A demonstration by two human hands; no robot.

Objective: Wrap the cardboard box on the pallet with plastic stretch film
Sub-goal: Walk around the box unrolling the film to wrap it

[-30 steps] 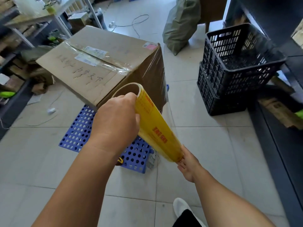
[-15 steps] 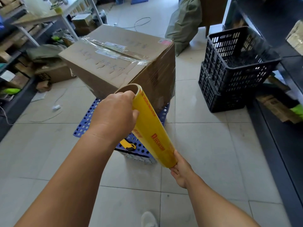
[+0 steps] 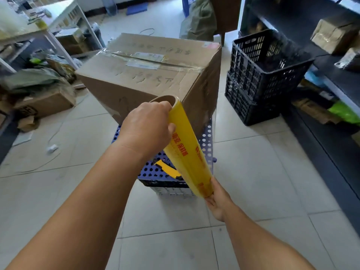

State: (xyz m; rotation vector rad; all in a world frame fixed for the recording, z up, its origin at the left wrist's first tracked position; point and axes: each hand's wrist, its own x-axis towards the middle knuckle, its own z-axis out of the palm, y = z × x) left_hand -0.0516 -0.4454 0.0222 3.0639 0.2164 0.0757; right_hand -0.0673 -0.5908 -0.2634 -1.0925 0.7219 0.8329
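Note:
A large taped cardboard box (image 3: 148, 75) sits on a blue perforated pallet (image 3: 206, 141) on the tiled floor. Clear film covers the box's right side. A yellow roll of stretch film (image 3: 187, 151) is held tilted in front of the box. My left hand (image 3: 146, 127) grips the roll's upper end, and my right hand (image 3: 218, 199) holds its lower end. A thin sheet of film runs from the roll to the box's right face.
Two stacked black plastic crates (image 3: 259, 75) stand right of the box. Dark shelving (image 3: 331, 75) with parcels lines the right wall. Loose boxes and bags (image 3: 39, 90) clutter the left floor under a white table (image 3: 56, 26). A green sack (image 3: 200, 20) lies behind.
My view has swung leftwards around the box, so its near corner now faces me. Both hands keep holding the roll, which has moved with me, and film trails onto the right side.

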